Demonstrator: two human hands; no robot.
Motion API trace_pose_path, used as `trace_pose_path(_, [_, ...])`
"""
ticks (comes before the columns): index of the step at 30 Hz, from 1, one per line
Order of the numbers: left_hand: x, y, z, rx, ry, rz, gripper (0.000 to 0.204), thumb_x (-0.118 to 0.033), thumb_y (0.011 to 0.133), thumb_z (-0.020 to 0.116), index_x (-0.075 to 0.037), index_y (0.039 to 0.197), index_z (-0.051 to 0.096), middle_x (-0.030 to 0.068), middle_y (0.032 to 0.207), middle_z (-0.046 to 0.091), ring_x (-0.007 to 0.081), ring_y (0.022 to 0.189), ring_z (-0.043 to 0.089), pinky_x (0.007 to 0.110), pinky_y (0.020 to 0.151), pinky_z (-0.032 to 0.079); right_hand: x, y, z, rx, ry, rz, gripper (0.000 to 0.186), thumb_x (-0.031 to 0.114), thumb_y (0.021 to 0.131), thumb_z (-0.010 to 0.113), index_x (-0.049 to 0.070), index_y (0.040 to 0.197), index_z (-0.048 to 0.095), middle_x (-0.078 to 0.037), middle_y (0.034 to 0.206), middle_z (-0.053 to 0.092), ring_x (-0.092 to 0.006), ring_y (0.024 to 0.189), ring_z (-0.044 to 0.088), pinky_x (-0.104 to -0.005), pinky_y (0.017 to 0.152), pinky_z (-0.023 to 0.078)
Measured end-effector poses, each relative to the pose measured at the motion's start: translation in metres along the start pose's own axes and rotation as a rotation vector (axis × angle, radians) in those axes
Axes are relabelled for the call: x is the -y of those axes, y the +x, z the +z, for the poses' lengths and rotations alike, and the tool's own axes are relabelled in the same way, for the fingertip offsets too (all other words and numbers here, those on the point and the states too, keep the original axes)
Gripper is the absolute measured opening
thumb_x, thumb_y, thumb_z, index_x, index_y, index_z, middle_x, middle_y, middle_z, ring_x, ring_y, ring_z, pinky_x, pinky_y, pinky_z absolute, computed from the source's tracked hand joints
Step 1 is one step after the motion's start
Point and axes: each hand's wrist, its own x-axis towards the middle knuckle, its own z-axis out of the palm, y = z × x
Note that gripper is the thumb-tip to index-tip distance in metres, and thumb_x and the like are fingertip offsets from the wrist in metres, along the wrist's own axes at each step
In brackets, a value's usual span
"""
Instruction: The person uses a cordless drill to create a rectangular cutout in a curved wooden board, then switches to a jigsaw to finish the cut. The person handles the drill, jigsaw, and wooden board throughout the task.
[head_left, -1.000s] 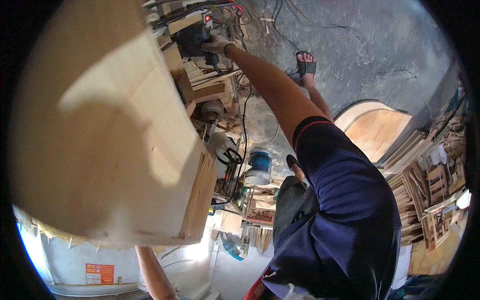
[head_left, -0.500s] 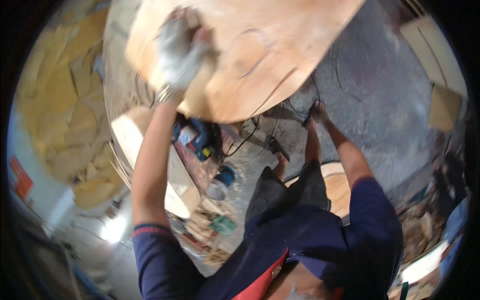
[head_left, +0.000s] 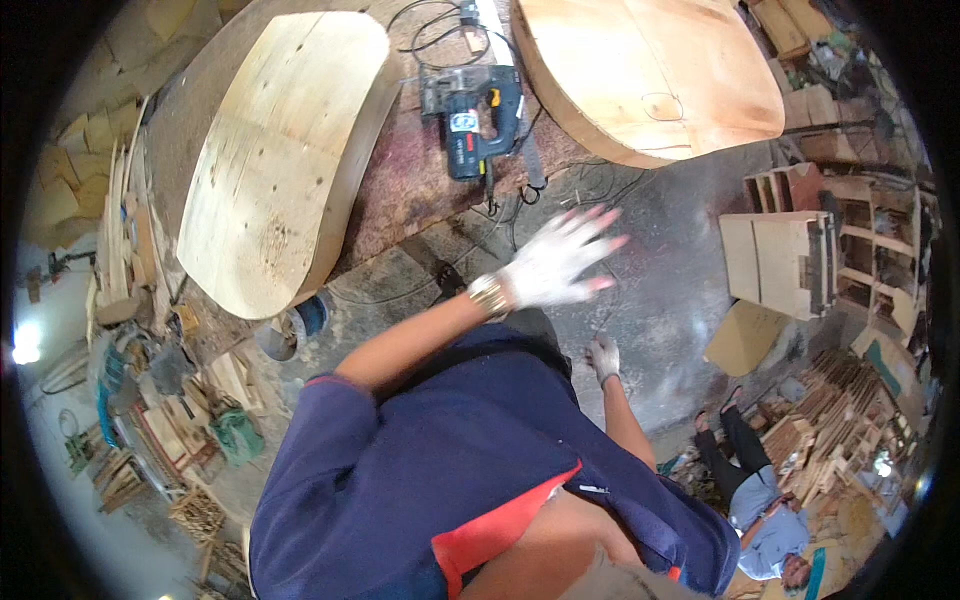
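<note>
My left hand (head_left: 557,258), in a white fingertipless glove, reaches across mid-view with fingers spread and nothing in it. My right hand (head_left: 604,357), gloved too, hangs lower over the floor, small in view, its fingers loosely apart and empty. Above my left hand, a corded dark power tool (head_left: 468,125) lies on a worn reddish work surface (head_left: 395,215). A thick pale wooden piece with rounded ends (head_left: 265,150) lies to its left. Another curved wooden slab (head_left: 645,65), with a pencilled oval on its top, is at the upper right, apart from my hands.
A person (head_left: 760,510) lies or reclines at lower right beside scrap wood (head_left: 830,430). Stacked boxes (head_left: 770,260) and a flat board (head_left: 745,335) are on the right. Cables (head_left: 515,205) trail onto the concrete floor (head_left: 650,300). Offcuts (head_left: 200,420) and a bucket (head_left: 282,338) are at the left.
The view has swung round. Half a second ago my left hand was on a curved wooden slab; it is now off it, lower, with fingers spread.
</note>
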Motion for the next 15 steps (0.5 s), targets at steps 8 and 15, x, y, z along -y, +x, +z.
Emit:
trace_pose_path(8, [0.022,-0.334,-0.138,-0.739,0.124,-0.986,0.018,-0.017,0.097,0.066,-0.001,0.089,0.06,0.0129,0.079,0.057,0.0262,0.073,0.058,0.038,0.07,0.048,0.326,0.03,0.104,-0.043,-0.234,-0.941,0.036,0.031,0.096,0.069,-0.001,0.113,0.067,-0.015,0.092,0.07,-0.0213,0.084,0.064,-0.0377,0.078,0.052])
trace_pose_path(15, [0.119,-0.495,-0.202,-1.355,0.446,-1.307,0.042,-0.032,0.096,0.065,0.0,0.123,0.058,0.0211,0.12,0.062,0.0381,0.11,0.06,0.047,0.095,0.047,0.509,0.029,0.195,-0.297,-0.496,-0.977,0.055,0.05,0.096,0.062,-0.004,0.105,0.065,-0.025,0.093,0.071,-0.0405,0.085,0.069,-0.0489,0.079,0.053])
